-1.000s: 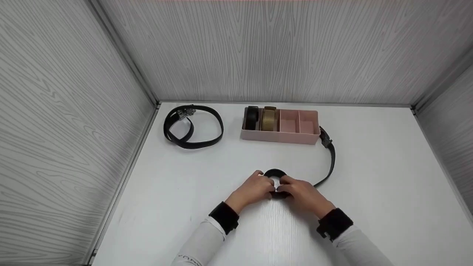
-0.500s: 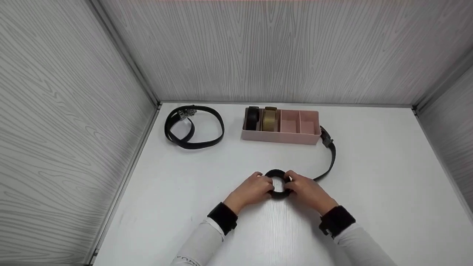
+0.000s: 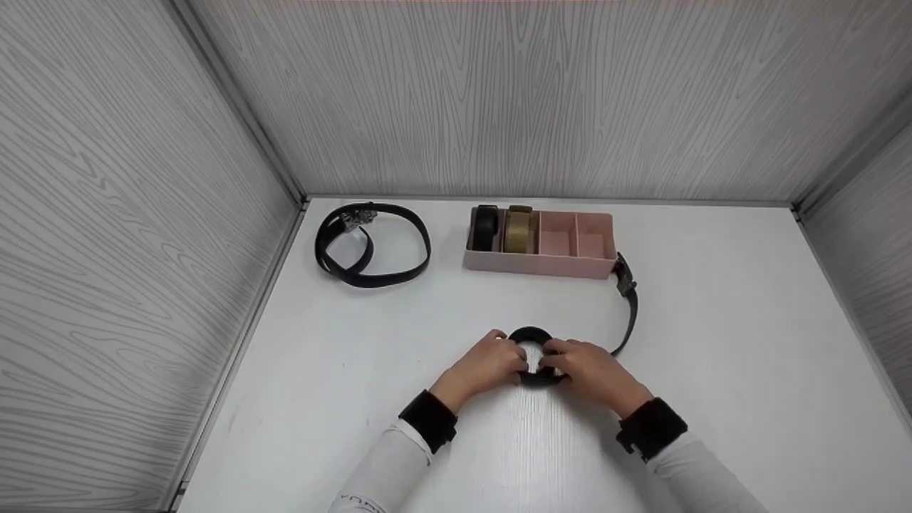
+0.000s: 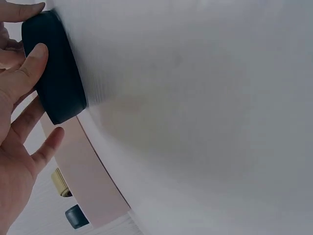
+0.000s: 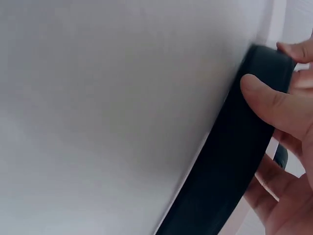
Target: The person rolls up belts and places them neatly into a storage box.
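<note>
Between both hands a black belt [image 3: 531,333] is coiled into a ring that stands on its edge on the white table. My left hand [image 3: 490,363] pinches the coil's left side, thumb on the outer face, as the left wrist view shows on the belt [image 4: 56,68]. On the right side my right hand [image 3: 591,369] grips the coil, its thumb pressed to the strap [image 5: 234,142]. The belt's loose end runs out behind the right hand and curves back to a dark buckle [image 3: 625,278] beside the pink box. Part of the strap is hidden by the right hand.
A pink divided box [image 3: 541,265] stands at the back, holding a rolled black belt [image 3: 485,229] and a rolled tan belt [image 3: 517,231] in its left compartments. Another black belt [image 3: 377,280] lies loosely looped at the back left. Grey wood-grain panels [image 3: 456,100] wall the table in.
The belt's loose tail and buckle have shifted slightly left and toward me. My right hand's fingers have moved around the coil, while the left hand stays nearly in place.
</note>
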`<state>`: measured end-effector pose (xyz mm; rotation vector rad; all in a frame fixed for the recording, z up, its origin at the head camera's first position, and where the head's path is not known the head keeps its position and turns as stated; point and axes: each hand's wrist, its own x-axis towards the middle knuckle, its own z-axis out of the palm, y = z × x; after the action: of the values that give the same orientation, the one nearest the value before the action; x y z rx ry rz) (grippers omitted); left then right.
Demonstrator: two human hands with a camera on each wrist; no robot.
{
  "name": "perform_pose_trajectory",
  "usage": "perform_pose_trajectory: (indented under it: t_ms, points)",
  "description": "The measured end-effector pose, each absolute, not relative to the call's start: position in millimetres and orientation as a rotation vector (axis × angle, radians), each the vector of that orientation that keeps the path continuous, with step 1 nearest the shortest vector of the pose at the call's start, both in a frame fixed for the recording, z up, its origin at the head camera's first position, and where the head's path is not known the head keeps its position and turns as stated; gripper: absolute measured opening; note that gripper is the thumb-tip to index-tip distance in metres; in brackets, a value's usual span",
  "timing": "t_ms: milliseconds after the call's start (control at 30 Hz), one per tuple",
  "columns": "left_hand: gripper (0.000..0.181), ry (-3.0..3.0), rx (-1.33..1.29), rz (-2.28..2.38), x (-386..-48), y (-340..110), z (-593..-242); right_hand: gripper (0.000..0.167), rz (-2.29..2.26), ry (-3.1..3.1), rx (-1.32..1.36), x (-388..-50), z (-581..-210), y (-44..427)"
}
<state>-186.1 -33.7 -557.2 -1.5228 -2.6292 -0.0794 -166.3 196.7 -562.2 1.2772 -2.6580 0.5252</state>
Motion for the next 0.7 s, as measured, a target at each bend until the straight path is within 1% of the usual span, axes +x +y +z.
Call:
perform_pose_trajectory:
  t_ms: [267,467,700]
  points:
    - [0.007,-2.749,-1.453,-0.134,-185,-34,-553,0.021,0.522,-2.568,1.262,-167,-567,192]
    - [0.004,-2.696,-1.453,-0.067,-181,-29,-554,0.017,0.510,-2.594,1.229,-165,-566,187]
    - [0.008,-2.705,-1.451,-0.070,-183,-34,-555,0.027,0.546,-2.721,1.243,-169,-560,196]
